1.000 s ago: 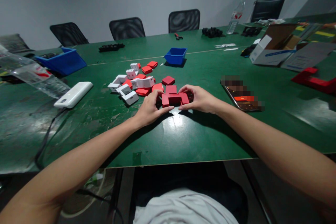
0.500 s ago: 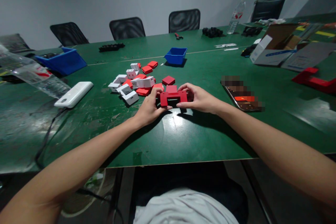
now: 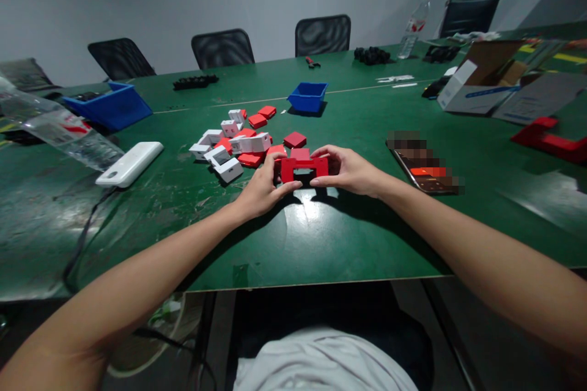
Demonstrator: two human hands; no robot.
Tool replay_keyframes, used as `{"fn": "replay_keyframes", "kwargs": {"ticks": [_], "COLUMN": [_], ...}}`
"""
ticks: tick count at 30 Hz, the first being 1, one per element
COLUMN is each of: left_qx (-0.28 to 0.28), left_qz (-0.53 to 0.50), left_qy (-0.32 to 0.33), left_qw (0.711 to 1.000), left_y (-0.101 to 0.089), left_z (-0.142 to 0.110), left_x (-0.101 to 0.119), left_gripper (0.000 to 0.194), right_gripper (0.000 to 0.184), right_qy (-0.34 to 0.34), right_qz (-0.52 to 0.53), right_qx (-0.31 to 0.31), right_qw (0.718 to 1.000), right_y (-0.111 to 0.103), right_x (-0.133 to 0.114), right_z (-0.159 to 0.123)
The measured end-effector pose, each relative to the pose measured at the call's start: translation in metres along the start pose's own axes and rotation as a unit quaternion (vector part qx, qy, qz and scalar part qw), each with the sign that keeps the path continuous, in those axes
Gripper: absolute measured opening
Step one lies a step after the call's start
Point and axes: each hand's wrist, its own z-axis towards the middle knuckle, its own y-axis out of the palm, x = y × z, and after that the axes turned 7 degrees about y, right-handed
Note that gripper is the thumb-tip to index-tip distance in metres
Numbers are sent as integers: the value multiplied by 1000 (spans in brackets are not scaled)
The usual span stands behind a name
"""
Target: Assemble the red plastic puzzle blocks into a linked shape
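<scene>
Between my two hands is a red U-shaped plastic bracket [image 3: 304, 163], its gap facing me and down. My left hand [image 3: 263, 186] grips its left end, thumb in front and fingers behind. On the right end my right hand [image 3: 346, 172] has a like grip, the thumb along the lower edge. Just behind the bracket shows a red block [image 3: 300, 153]; whether the two touch I cannot tell. Another flat red block [image 3: 295, 139] lies farther back. To the left of these is a pile of white brackets [image 3: 228, 170] and red pieces [image 3: 251, 159].
A small blue bin [image 3: 307, 98] stands behind the pile. At left are a white power bank [image 3: 131, 165] with a cable, a tilted plastic bottle [image 3: 68, 128] and a larger blue bin [image 3: 112, 107]. A phone [image 3: 419, 165], an open carton [image 3: 477, 85] and a red bracket [image 3: 550, 140] lie at right.
Held in both hands, the red bracket has been tipped so its face and open gap turn toward me. My hands have shifted only slightly; the pile is unchanged.
</scene>
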Motion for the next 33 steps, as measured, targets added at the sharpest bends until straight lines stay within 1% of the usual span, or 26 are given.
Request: {"fn": "replay_keyframes", "kwargs": {"ticks": [3,6,9,12,15,20,24,26,29,31,33], "left_qx": [-11,-17,-24,-21,-12,-2,36,65,96,112,127], "left_qz": [6,11,8,3,-13,-52,-52,-43,-16,0,9], "left_qy": [8,26,22,18,25,37,39,52,92,121,159], "left_qw": [1000,999,999,1000,1000,998,997,996,991,986,979], "left_y": [0,0,-1,-1,0,1,0,-1,-1,-1,0], "left_z": [0,1,1,1,0,-1,-2,-2,-2,-2,-1], "left_x": [2,5,7,6,4,3,5,6,6,4,2], "left_gripper": [64,57,53,56,55,53,55,52,41,35,34], "right_gripper": [64,64,61,60,61,60,58,52,40,37,35], "right_qy": [1,-1,4,3,-11,-34,-37,-33,-37,-47,-63], "right_qz": [-14,-35,-31,-20,-20,-50,-60,-53,-38,-43,-60], "right_qx": [1,9,7,0,6,24,36,30,5,-1,1], "right_qw": [1000,999,999,1000,1000,998,997,998,999,998,996], "right_y": [0,0,1,1,1,1,1,2,4,4,4], "right_x": [-1,-1,-1,-1,1,4,3,2,0,0,1], "right_z": [0,0,0,0,1,3,2,2,1,0,1]}}
